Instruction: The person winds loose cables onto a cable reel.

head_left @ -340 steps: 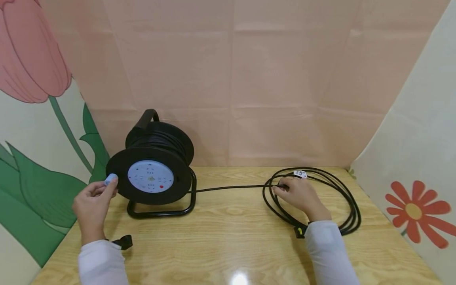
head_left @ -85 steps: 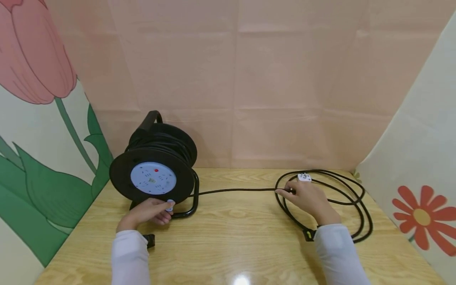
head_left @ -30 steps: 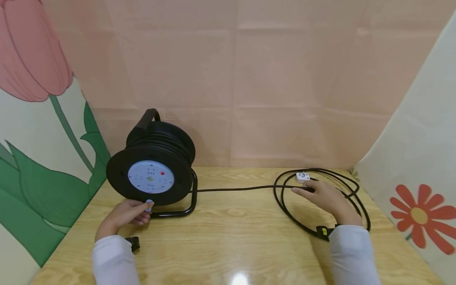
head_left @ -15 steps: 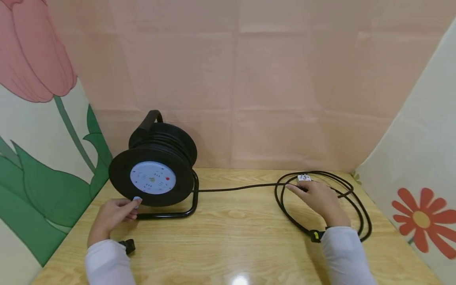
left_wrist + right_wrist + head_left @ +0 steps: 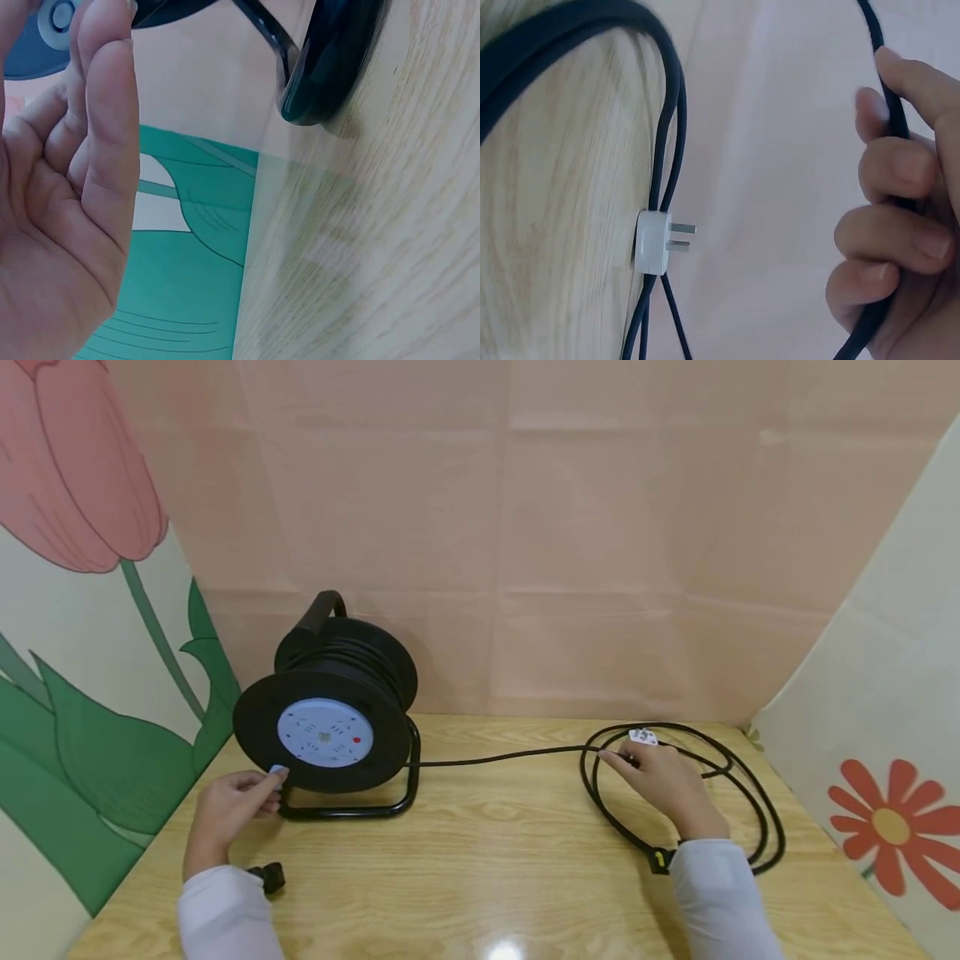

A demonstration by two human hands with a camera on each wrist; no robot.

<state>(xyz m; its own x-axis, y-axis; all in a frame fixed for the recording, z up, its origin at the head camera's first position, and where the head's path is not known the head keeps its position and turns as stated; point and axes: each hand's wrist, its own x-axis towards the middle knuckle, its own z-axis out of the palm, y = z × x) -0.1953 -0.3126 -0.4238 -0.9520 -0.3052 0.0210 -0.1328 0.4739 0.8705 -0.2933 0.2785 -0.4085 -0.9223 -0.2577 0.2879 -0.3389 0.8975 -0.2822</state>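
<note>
A black cable reel (image 5: 255,718) with a pale socket panel (image 5: 326,732) stands on its tubular frame at the left in the head view. My left hand (image 5: 228,810) pinches the small light-blue knob (image 5: 277,770) at the lower left of its front disc. From the reel's right side a black cable (image 5: 495,759) runs across to a loose coil. There my right hand (image 5: 667,785) holds it; in the right wrist view several fingers curl round the cable (image 5: 895,112). The white plug (image 5: 653,242), prongs outward, lies with the coil just beyond that hand.
The remaining loops of cable (image 5: 772,810) lie at the right of the wooden table (image 5: 465,877). Black wrist-camera straps (image 5: 270,878) show at both wrists. A pink backdrop (image 5: 570,568) rises behind the table, with flower-printed sheets at both sides.
The knob and disc have turned clockwise with my left hand, the knob passing from lower right to lower left. Over the last second my right hand has shifted left with the cable.
</note>
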